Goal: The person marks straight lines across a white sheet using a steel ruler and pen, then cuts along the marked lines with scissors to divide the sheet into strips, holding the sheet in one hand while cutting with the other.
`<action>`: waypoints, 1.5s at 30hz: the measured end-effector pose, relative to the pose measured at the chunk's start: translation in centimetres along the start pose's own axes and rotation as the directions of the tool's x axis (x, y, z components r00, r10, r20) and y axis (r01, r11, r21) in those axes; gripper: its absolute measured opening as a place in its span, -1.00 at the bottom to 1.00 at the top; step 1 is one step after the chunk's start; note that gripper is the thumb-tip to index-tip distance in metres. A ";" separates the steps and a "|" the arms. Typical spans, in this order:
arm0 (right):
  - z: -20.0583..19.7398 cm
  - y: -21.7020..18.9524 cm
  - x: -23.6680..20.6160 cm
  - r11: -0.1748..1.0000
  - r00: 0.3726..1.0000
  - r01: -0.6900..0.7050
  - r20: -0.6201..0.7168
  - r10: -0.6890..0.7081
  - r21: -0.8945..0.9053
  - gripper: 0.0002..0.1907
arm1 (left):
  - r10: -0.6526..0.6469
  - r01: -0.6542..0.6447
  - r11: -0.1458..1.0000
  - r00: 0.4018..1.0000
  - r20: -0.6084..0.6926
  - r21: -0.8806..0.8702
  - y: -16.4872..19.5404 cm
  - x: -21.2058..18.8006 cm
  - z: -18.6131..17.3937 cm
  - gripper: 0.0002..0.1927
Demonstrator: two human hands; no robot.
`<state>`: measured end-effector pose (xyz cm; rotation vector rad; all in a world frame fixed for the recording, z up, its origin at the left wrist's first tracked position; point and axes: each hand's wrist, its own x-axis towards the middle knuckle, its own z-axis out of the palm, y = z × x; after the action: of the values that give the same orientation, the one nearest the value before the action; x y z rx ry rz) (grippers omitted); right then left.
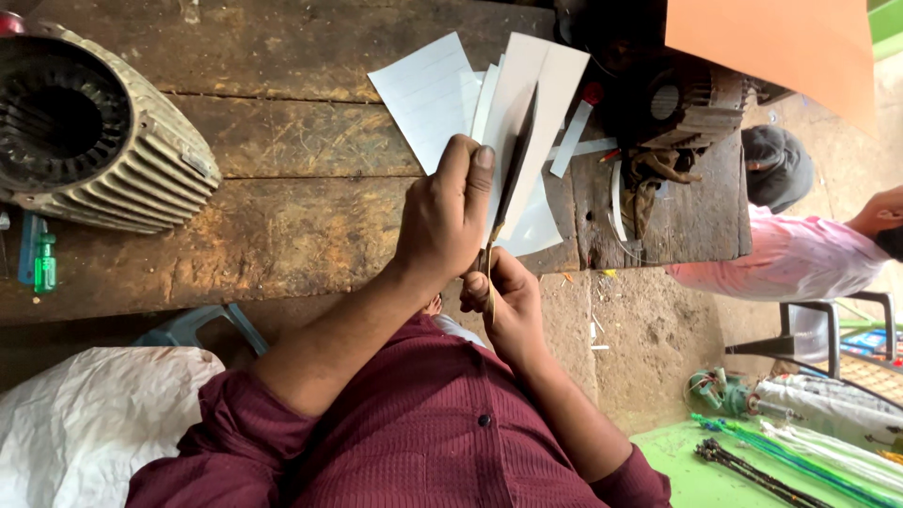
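My left hand (442,221) grips a fan of several white paper sheets (428,89), thumb pressed on top, above the worn wooden workbench (282,216). Just below it my right hand (503,306) is closed around a long thin dark blade-like tool (517,155) with a yellowish lower end. The tool runs up along the edge of the sheets. I cannot tell whether it is scissors or a knife. Both forearms wear maroon sleeves.
A ribbed grey motor housing (89,132) lies at the bench's left, with a green-handled screwdriver (43,263) beside it. A dark motor (682,103) and white paper strips (574,136) sit at the right end. A person in a pink shirt (790,259) is at the right. A white sack (94,414) lies lower left.
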<state>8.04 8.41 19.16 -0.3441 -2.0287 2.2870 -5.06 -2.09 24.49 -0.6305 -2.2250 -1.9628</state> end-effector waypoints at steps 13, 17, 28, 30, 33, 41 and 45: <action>0.1 -0.3 1.0 1.000 0.999 -0.017 -0.045 0.016 -0.010 -0.59 | -0.012 0.013 1.000 0.998 0.062 -0.017 -0.8 -0.5 0.0 -0.73; 0.3 -0.3 1.0 0.999 0.998 -0.031 -0.057 0.029 -0.037 -0.59 | -0.029 0.029 1.000 0.996 0.088 0.007 -1.4 -0.5 0.1 -0.74; -0.6 -0.2 2.7 1.000 0.997 -0.012 -0.082 0.010 -0.018 -0.57 | -0.078 0.075 0.997 0.984 0.158 0.026 -2.9 -0.7 1.0 -0.70; -1.3 0.2 3.4 1.000 0.996 -0.023 -0.087 0.024 0.013 -0.59 | -0.120 0.116 0.993 0.976 0.183 0.029 -4.1 -0.2 2.1 -0.69; -2.5 1.5 5.5 0.991 0.980 -0.130 -0.147 0.134 0.038 -0.64 | -0.131 0.126 0.991 0.971 0.202 0.039 -7.0 1.1 4.1 -0.67; -6.6 5.3 3.1 0.928 0.871 -0.345 -0.320 0.373 0.143 -0.67 | -0.609 0.461 0.780 0.714 0.344 0.424 -17.0 3.3 5.6 -0.50; -7.5 6.4 0.6 0.889 0.811 -0.454 -0.386 0.439 0.056 -0.63 | -0.514 0.469 0.728 0.856 -0.056 0.500 -19.7 4.8 3.3 -0.46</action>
<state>9.69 14.94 11.96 -1.2973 -1.9309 2.1559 -16.14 0.68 7.45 -0.0432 -3.0325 -1.3993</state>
